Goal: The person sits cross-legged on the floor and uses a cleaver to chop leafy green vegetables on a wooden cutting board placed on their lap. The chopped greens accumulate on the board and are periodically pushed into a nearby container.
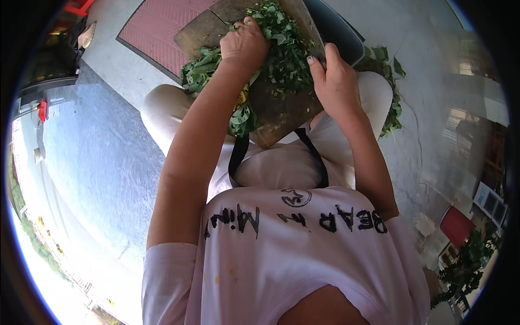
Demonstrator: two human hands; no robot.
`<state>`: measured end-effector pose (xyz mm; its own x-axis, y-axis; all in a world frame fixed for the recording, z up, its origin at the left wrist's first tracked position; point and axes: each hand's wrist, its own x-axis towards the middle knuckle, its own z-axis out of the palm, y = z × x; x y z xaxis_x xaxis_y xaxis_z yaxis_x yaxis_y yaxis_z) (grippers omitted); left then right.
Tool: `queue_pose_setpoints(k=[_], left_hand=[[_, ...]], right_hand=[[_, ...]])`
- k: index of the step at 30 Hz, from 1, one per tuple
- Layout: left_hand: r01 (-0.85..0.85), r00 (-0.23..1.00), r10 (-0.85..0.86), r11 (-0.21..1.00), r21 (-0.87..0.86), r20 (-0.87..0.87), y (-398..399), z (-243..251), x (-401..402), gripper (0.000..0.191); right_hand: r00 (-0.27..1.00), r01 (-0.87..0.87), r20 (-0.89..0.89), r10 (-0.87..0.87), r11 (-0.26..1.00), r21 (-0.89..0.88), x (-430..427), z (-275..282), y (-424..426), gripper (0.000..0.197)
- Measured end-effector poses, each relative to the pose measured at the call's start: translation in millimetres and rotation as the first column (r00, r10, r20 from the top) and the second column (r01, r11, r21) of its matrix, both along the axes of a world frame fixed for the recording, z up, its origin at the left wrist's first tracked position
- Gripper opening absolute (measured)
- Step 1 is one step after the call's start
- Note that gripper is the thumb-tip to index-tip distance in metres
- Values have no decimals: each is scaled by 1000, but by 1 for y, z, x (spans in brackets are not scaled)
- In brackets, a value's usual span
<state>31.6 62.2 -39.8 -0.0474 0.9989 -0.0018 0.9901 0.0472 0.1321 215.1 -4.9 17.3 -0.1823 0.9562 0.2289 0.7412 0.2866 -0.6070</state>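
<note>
A dark wooden cutting board [284,115] lies slantwise above my lap, with a crack near its far left part. Chopped green leaves [284,61] are heaped across it. My left hand [245,42] lies on the board at the left edge of the heap, knuckles up and fingers curled; what is under its palm is hidden. At the board's right edge, my right hand [336,81] grips with the thumb on top. Larger uncut leaves [203,67] lie at the left, beside my left wrist, and more leaves [243,120] hang near the board's near left edge.
A dark plastic tub [343,34] stands beyond the board's right edge. Leafy stems [392,115] lie on the concrete floor outside my right knee. A pink ribbed mat [158,30] lies at the far left. Black straps [239,158] loop over my lap.
</note>
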Motion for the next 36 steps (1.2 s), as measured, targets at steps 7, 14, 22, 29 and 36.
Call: queue_pose_setpoints(k=[7, 14, 22, 29, 36], left_hand=[[3, 1000, -3, 994, -113, 4, -11, 10, 19, 37], [31, 998, -33, 999, -45, -54, -19, -1, 16, 39], [43, 999, -43, 999, 3, -31, -19, 1, 17, 30], [69, 997, -70, 997, -32, -13, -25, 3, 14, 37], [86, 996, -85, 996, -34, 33, -27, 5, 13, 45]], right_hand=[[996, -62, 59, 64, 998, -28, -13, -21, 4, 22], [987, -31, -146, 64, 975, 219, -20, -5, -2, 21], [981, -31, -188, 58, 989, 144, -15, 7, -1, 23], [995, -71, -59, 74, 996, 61, -13, 8, 9, 22], [995, -76, 48, 86, 978, -193, -18, 2, 18, 22]])
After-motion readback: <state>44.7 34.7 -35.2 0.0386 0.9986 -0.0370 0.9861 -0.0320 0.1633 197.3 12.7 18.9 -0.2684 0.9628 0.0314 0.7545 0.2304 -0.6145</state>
